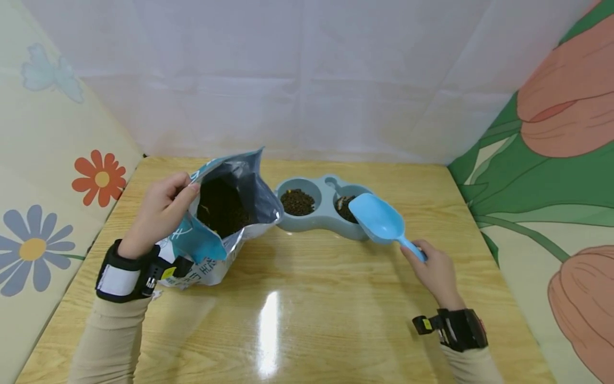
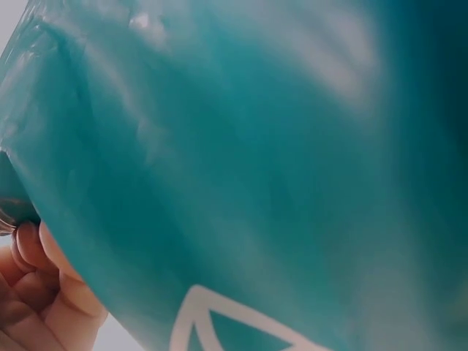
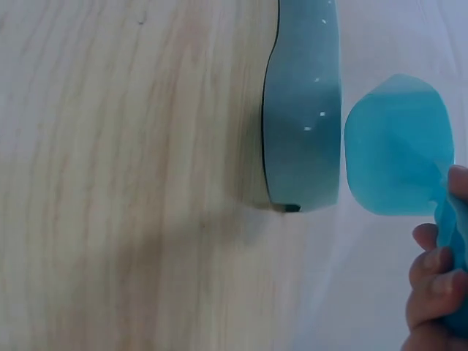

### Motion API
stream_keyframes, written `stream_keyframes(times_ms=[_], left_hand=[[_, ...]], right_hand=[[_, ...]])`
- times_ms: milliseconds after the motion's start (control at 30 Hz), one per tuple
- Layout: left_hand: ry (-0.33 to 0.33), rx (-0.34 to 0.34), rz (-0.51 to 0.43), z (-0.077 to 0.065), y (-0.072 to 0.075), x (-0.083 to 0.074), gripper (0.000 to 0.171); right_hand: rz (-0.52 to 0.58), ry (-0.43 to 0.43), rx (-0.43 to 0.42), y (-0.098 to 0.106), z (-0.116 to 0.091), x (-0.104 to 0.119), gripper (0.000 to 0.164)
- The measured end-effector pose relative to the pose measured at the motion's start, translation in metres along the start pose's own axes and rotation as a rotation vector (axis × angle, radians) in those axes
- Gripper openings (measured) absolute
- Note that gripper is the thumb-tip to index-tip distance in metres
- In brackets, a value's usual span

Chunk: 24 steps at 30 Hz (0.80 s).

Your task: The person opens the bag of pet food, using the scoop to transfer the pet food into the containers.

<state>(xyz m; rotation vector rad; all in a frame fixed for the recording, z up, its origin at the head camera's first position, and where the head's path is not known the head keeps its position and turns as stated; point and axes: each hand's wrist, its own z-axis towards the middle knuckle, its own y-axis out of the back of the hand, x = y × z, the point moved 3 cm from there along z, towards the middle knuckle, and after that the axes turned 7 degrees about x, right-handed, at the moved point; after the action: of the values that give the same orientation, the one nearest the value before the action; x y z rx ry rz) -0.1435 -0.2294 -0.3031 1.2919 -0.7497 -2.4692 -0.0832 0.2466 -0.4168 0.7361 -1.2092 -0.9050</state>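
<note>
Thumb and fingers of the left hand (image 1: 158, 213) are pinching the left rim of the bag (image 1: 199, 237); dark soil (image 1: 220, 208) is showing through its gaping mouth. Rightward, the double bowl (image 1: 318, 220) is sitting crosswise on the table (image 1: 336, 309), its left cup (image 1: 304, 185) holding dark crumbs (image 1: 297, 202). Over the near right edge of the right cup (image 1: 352, 190), the scoop (image 1: 381, 218) is hanging, its hollow showing bare blue; the right wrist view is showing a thin gap from the bowl. Its broad end is pointing away and leftward, its long axis slanting from the right hand (image 1: 434, 272), which is gripping the handle. The bag's mouth is lying to the scoop's left, past the left cup, nearer the left hand.
</note>
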Motion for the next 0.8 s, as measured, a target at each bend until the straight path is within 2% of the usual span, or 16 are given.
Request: stream_keyframes(times_ms=[233, 433, 567, 800], left_hand=[[0.003, 0.003, 0.009, 0.0, 0.001, -0.001, 0.023], [0.009, 0.017, 0.013, 0.001, 0.0, -0.001, 0.021], [0.006, 0.025, 0.018, 0.001, 0.0, 0.0, 0.021], [-0.007, 0.025, 0.006, 0.0, 0.001, 0.001, 0.023]], right_hand=[[0.01, -0.144, -0.039, 0.005, -0.017, -0.017, 0.029], [0.022, -0.306, -0.08, 0.002, -0.035, -0.034, 0.031], [0.011, -0.406, -0.078, 0.0, -0.045, -0.04, 0.037], [0.008, -0.484, -0.035, -0.005, -0.052, -0.042, 0.042]])
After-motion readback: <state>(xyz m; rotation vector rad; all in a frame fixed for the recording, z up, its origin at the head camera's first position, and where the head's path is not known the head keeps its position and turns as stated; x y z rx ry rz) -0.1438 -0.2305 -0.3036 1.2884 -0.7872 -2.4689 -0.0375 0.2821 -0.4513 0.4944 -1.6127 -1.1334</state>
